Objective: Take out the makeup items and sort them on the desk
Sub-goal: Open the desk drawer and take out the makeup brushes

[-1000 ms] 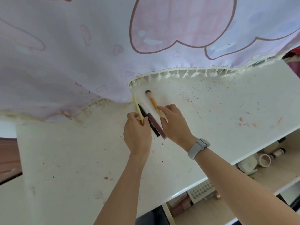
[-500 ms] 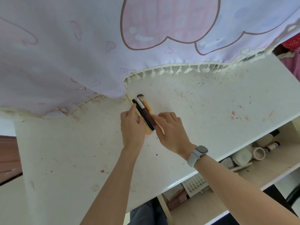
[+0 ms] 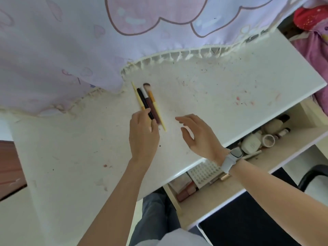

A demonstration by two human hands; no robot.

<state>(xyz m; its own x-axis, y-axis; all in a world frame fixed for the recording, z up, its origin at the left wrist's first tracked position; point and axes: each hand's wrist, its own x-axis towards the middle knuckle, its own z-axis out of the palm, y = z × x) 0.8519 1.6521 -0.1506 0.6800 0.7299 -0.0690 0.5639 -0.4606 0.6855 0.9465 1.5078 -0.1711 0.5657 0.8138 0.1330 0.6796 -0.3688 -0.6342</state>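
A: Start with the white desk (image 3: 221, 96). Where does your sorted set lie on it?

B: Near the back, just beside the fringe of the lilac curtain (image 3: 71, 41). Four slim items lie side by side, touching, their long axes running from far-left to near-right: a thin yellow stick (image 3: 137, 95), a black pencil (image 3: 144, 102), a maroon tube (image 3: 150, 106) with a pale cap, and an orange-handled makeup brush (image 3: 154, 105), bristles pointing away from you.

A: And your hands?

B: Your left hand (image 3: 142, 137) sits at the near ends of the row, fingers curled and touching the black pencil. Whether it truly pinches it, I cannot tell. Your right hand (image 3: 198, 135) is spread wide, holding nothing, apart from the row on its right.

A: So which hand takes the next item?

B: Likely your right: the open drawer (image 3: 239, 178) with jars and bottles lies below it, on that side.
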